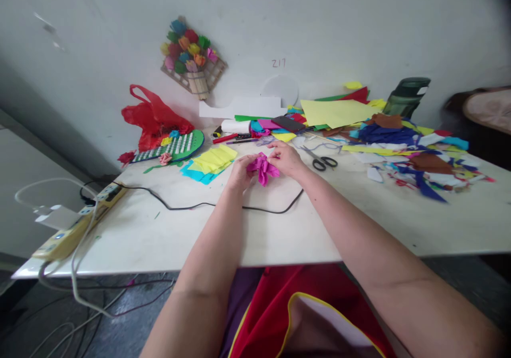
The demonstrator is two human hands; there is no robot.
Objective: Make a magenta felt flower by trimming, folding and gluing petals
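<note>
Between my two hands, just above the white table (191,235), is a magenta crepe paper flower (263,169) with crumpled petals spread out. My left hand (240,172) pinches its left side, and the fingers of my right hand (286,159) close on its right edge. Scissors (322,162) with dark handles lie just right of my right hand. To the left of my left hand sit yellow paper pieces (213,159) over blue paper pieces (199,174). A thin black cable (191,207) runs across the table below my hands.
Paper scraps (429,166) cover the right side, near a dark green bottle (407,96). A red plastic bag (154,116) and a green decorated board (175,148) stand at the back left. A power strip (67,235) lies along the left edge. Paper flowers (189,47) hang on the wall.
</note>
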